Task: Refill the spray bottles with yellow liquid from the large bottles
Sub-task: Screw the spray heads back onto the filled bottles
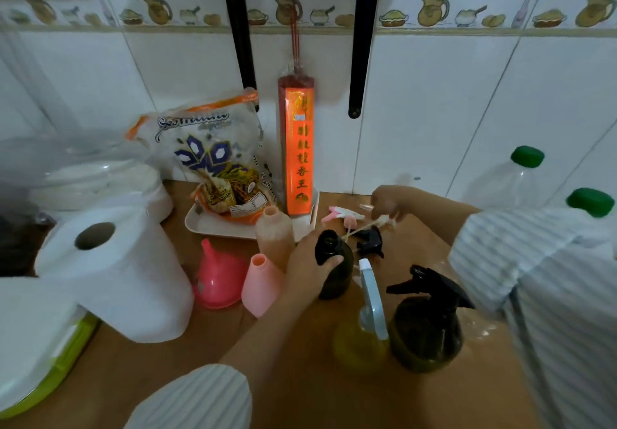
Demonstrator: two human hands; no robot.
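My left hand (pixel 309 261) grips a dark, open spray bottle (pixel 335 273) by its neck on the wooden counter. My right hand (pixel 389 203) reaches behind it and pinches a pale dip tube (pixel 362 227) that slants toward the bottle's mouth. A black trigger head (pixel 370 243) sits just under the tube. A pink-and-white spray head (pixel 340 212) lies loose behind. In front stand a yellow-filled bottle with a pale blue sprayer (pixel 362 338) and a dark bottle with a black trigger (pixel 425 325). Two large clear bottles with green caps (pixel 500 181) (pixel 590 202) stand at the right.
A pink funnel (pixel 217 280), an open pink bottle (pixel 262 287) and a beige bottle (pixel 273 233) stand left of my left hand. A paper towel roll (pixel 113 271) is further left. A white tray (pixel 197 225) holds a rice bag and a red incense box.
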